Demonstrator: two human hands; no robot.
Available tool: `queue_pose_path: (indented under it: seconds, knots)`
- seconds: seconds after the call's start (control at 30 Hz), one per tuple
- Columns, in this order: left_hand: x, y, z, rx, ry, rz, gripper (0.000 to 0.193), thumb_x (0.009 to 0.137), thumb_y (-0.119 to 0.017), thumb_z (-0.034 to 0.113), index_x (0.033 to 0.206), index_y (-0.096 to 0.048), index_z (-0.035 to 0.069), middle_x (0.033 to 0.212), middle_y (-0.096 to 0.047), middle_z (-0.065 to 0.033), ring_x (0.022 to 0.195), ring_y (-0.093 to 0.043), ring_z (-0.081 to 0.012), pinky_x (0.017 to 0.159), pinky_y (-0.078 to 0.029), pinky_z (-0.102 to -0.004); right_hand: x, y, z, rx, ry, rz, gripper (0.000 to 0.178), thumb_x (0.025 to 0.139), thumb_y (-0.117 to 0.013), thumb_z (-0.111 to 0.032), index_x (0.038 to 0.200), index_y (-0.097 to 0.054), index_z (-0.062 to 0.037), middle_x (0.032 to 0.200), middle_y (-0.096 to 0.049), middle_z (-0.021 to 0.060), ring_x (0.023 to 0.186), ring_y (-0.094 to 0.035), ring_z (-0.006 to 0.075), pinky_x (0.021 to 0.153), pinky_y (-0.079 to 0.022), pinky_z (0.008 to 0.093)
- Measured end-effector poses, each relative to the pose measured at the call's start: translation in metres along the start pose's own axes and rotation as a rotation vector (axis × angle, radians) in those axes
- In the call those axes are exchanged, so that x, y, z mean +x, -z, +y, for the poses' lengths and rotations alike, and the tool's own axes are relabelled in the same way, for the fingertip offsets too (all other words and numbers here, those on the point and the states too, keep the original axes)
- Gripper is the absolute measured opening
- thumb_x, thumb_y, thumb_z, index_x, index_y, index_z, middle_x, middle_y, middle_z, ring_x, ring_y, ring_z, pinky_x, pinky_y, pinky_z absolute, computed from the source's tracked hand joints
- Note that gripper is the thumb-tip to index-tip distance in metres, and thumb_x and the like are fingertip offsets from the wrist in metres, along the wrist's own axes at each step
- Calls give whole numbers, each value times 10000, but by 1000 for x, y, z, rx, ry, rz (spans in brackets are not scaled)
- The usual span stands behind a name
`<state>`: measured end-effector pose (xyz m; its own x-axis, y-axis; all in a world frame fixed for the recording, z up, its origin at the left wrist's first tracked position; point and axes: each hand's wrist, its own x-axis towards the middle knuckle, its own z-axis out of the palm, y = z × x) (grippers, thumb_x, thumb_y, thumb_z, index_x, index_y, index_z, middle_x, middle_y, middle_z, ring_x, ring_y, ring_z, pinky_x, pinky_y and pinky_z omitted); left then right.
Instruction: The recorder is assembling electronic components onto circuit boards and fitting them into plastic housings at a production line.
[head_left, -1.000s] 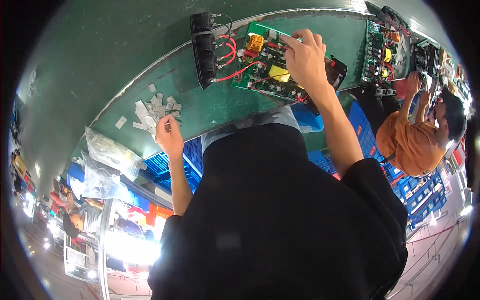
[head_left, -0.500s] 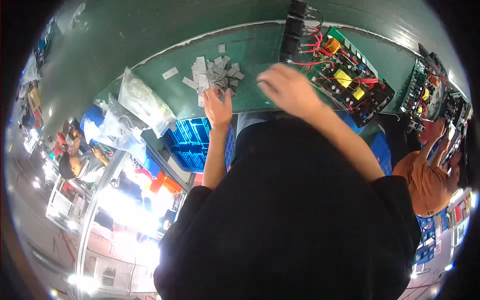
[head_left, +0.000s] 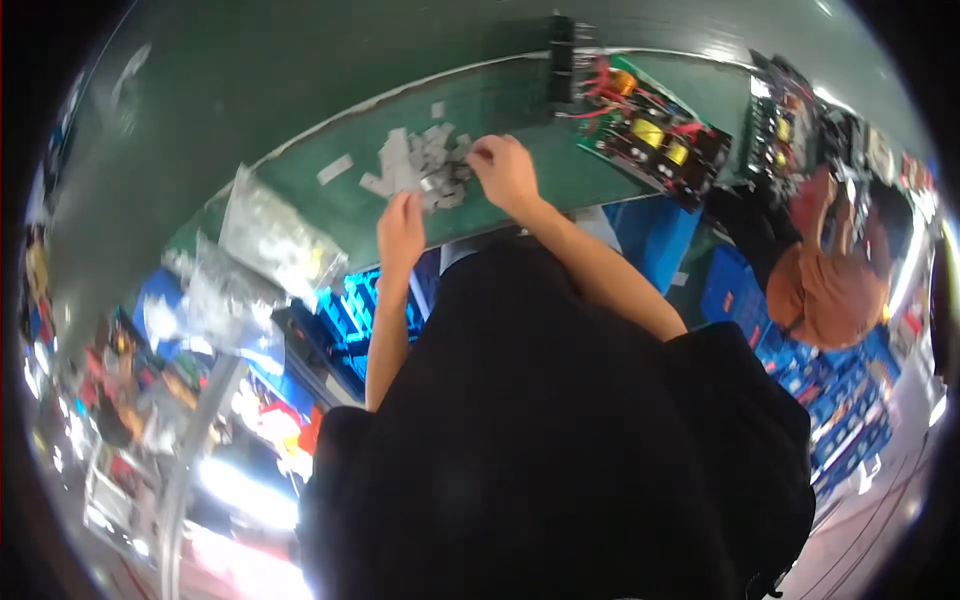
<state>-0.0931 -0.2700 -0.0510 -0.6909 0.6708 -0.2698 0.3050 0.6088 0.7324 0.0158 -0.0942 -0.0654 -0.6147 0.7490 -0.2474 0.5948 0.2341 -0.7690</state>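
A heap of small flat grey pieces [head_left: 432, 155] lies on the green bench, with longer pale strips [head_left: 396, 160] along its left side. My left hand [head_left: 402, 238] is at the heap's near edge, thumb and fingertips drawn together. Close to the right side of the heap, my right hand [head_left: 508, 178] is also closed in a pinch. Blur hides what, if anything, sits between the fingertips of either hand. One loose strip [head_left: 335, 168] lies apart on the left, and a single square piece [head_left: 437, 109] beyond the heap.
A circuit board assembly [head_left: 655, 135] with red wires and yellow parts lies to the right. Clear plastic bags [head_left: 275, 235] rest at the bench's left edge. Blue crates [head_left: 355, 320] stand below. A co-worker in an orange top [head_left: 830, 295] is at the far right.
My right hand has come left from near the circuit board to the heap, its fingers closing. My left hand has drawn slightly back toward me and pinched. The whole view has shifted.
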Motion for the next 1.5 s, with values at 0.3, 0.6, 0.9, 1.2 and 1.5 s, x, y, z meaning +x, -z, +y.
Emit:
queue_pose_path:
  seconds: [0.3, 0.6, 0.9, 1.2, 1.5]
  knots:
    - [14, 15, 22, -331, 353, -172, 281, 949, -543, 208, 1141, -614, 17, 839, -619, -57, 701, -613, -125, 572, -510, -256, -16, 169, 8, 97, -152, 162, 206, 884, -635, -119, 1057, -693, -25, 784, -664, 42, 718, -636, 104, 660, -507, 258]
    - [14, -16, 72, -253, 394, -83, 246, 938, -558, 158, 1122, -616, 6, 816, -605, -53, 703, -603, -117, 563, -503, -253, 47, 274, 81, 37, -321, 343, 230, 829, -699, -168, 992, -716, -6, 861, -718, 95, 780, -665, 125, 725, -510, 255]
    - [25, -41, 132, -186, 389, -96, 254, 947, -541, 162, 1128, -612, -2, 852, -623, -48, 702, -596, -105, 590, -466, -230, 97, 261, 123, -527, 167, 204, 125, 807, -649, -141, 859, -712, -46, 844, -640, 65, 805, -616, 296, 731, -512, 385]
    - [24, -45, 125, -180, 339, -124, 247, 953, -540, 158, 1127, -615, 0, 848, -620, -39, 696, -577, -92, 607, -460, -229, 82, 267, 115, -482, 198, 67, 240, 776, -562, -49, 963, -712, -51, 946, -592, 135, 916, -545, 317, 854, -472, 411]
    - [31, -31, 133, -182, 339, -136, 250, 952, -550, 164, 1137, -614, 9, 880, -624, -59, 724, -593, -116, 633, -473, -244, 77, 262, 125, -553, 152, 66, 320, 764, -546, -29, 1050, -686, -55, 993, -581, 144, 946, -522, 333, 862, -461, 426]
